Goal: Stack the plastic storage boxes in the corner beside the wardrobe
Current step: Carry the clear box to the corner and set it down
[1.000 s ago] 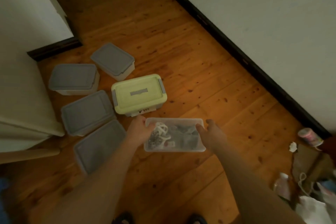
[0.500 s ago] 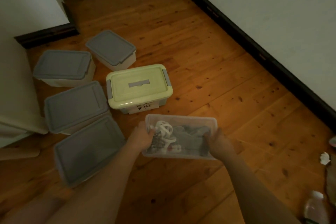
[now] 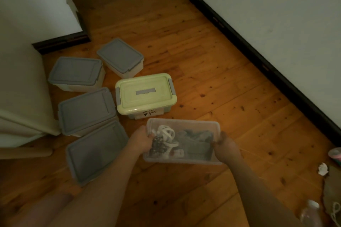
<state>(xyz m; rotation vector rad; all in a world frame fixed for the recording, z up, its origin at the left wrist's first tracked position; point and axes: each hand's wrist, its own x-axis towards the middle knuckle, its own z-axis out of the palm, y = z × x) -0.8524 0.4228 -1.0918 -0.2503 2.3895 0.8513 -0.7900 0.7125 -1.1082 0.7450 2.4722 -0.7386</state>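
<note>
A clear lidless plastic box with small items inside is held just above the wooden floor. My left hand grips its left end and my right hand grips its right end. Just beyond it stands a pale green box with grey clips and a handwritten label. Several grey-lidded boxes lie on the floor to the left: one at the near left, one behind it, one further back and a smaller one.
A white wardrobe with a dark plinth stands at the back left. A pale piece of furniture fills the left edge. A white wall with dark skirting runs along the right. Litter and a plastic bottle lie at the bottom right.
Both hands have kept their grip on the clear box. The view has shifted, and the box now sits slightly nearer to me and further from the green box.
</note>
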